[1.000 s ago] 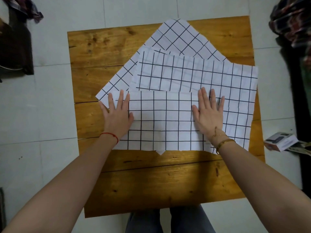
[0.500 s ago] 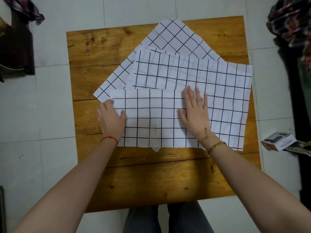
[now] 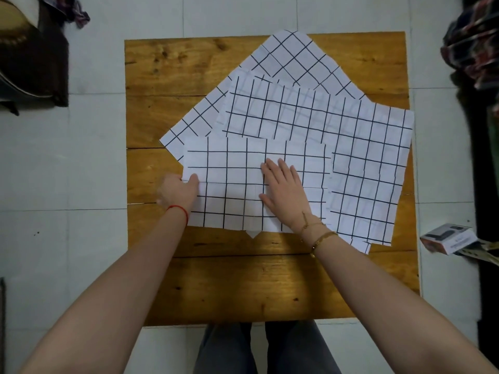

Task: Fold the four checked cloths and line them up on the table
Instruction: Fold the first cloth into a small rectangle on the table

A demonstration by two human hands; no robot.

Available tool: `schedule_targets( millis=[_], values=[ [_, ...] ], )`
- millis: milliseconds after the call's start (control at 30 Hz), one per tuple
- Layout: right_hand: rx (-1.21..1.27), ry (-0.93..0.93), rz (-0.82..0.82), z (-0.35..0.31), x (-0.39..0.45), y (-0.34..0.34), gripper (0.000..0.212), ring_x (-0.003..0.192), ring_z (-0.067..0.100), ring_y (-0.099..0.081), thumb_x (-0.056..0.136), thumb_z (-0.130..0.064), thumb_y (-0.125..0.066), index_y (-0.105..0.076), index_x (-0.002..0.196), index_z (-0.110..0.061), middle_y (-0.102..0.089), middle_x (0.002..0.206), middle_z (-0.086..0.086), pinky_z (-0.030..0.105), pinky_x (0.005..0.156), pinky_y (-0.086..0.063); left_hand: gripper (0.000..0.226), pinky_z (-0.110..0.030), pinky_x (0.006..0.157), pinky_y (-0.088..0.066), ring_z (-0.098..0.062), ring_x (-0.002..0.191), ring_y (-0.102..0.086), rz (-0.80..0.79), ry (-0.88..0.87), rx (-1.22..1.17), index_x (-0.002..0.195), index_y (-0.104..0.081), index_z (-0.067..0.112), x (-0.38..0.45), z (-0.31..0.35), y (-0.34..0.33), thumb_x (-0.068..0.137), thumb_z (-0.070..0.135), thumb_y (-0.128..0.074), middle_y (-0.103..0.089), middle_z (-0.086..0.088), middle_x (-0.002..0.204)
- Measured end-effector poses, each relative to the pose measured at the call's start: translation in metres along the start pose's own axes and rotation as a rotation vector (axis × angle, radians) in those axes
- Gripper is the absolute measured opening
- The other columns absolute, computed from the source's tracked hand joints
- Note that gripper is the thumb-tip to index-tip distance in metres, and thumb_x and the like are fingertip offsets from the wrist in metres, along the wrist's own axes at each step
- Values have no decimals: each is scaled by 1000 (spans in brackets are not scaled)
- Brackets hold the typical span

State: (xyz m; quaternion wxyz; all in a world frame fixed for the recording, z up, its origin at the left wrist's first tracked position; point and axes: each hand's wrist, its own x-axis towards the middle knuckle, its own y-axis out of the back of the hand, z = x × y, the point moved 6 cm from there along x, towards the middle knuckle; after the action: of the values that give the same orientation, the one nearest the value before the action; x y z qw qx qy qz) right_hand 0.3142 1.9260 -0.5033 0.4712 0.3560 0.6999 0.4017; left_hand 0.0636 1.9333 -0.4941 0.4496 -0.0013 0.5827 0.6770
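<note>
On the wooden table (image 3: 167, 74) I had a pile of checked cloths spread out, overlapping one another. Nearest me lay the folded cloth (image 3: 237, 168), a neat rectangle sitting on top of the others, its near edge close to the middle of the table. My left hand (image 3: 176, 191) was at that cloth's left edge, thumb on top of the fabric and the fingers hidden beneath or behind it, so it appeared to pinch the edge. My right hand (image 3: 286, 188) lay flat on the same cloth right of its middle, fingers straight and together, pressing it down.

Beneath it, reaching toward the right edge of the table, I saw a larger unfolded cloth (image 3: 364, 147), slightly creased. Farther back, a third cloth (image 3: 294, 60) lay turned diagonally, one corner reaching the far edge of the table. A small white tip of fabric poked out below the folded cloth's near edge; I could not tell which cloth it belonged to.

Off the table, on the tiled floor (image 3: 94, 163) to my right, sat a small box (image 3: 448, 238).
</note>
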Motion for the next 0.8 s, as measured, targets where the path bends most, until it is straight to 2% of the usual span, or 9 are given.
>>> schedule_targets(
  millis=[67, 167, 233, 400, 500, 600, 700, 800],
  values=[
    [15, 1, 6, 0, 0, 0, 70, 148, 30, -12, 96, -36, -52, -20, 153, -12, -20, 160, 6, 47, 122, -10, 28, -29, 72, -41, -22, 81, -48, -36, 6, -50, 71, -48, 18, -3, 0, 0, 88, 35, -62, -52, -4, 76],
    [67, 0, 8, 2, -1, 1, 68, 149, 28, -10, 97, -37, -50, -20, 153, -13, -18, 160, 4, 45, 122, -6, 21, -29, 72, -43, -19, 80, -49, -73, -24, -172, 78, -53, 16, -2, -3, 2, 85, 32, -66, -53, -3, 80],
    [109, -4, 18, 2, -2, 2, 66, 149, 27, -10, 98, -38, -48, -21, 153, -14, -19, 160, 4, 44, 122, -5, 21, -25, 63, -41, -16, 74, -47, -117, -23, -265, 80, -55, 14, -2, -4, 5, 85, 30, -67, -50, 0, 76],
    [210, -5, 45, -3, -4, 5, 64, 148, 26, -14, 98, -41, -46, -25, 152, -14, -22, 159, 4, 42, 122, -7, 24, -28, 57, -30, -12, 59, -32, -270, -112, -396, 71, -49, 17, -12, 0, 16, 87, 29, -63, -35, 2, 62],
    [276, 24, 75, -12, -5, 9, 61, 145, 28, -22, 98, -41, -47, -31, 150, -12, -29, 156, 7, 45, 121, -15, 23, -30, 59, -31, -17, 61, -35, -364, -210, -446, 77, -51, 13, -23, 8, 25, 88, 29, -63, -37, -6, 65],
    [429, 34, 168, -26, -6, 29, 52, 135, 24, -37, 97, -40, -50, -46, 141, -10, -45, 144, 9, 42, 114, -30, 23, -26, 60, -36, -12, 59, -39, -392, -253, -452, 78, -51, 12, -37, 18, 32, 91, 27, -61, -39, -2, 64],
    [547, 83, 240, -49, -16, 63, 47, 121, 14, -44, 96, -46, -49, -55, 129, -14, -54, 128, 1, 30, 105, -38, 21, -14, 49, -41, -6, 49, -45, -442, -207, -565, 77, -48, 13, -57, 29, 37, 94, 20, -59, -43, 3, 57],
    [535, 154, 249, -72, -34, 93, 53, 115, 10, -47, 91, -59, -48, -56, 125, -19, -56, 122, -5, 23, 98, -38, 19, -14, 45, -43, -4, 45, -51, -523, -119, -728, 79, -47, 12, -78, 43, 38, 96, 12, -54, -52, 9, 49]
  ],
)
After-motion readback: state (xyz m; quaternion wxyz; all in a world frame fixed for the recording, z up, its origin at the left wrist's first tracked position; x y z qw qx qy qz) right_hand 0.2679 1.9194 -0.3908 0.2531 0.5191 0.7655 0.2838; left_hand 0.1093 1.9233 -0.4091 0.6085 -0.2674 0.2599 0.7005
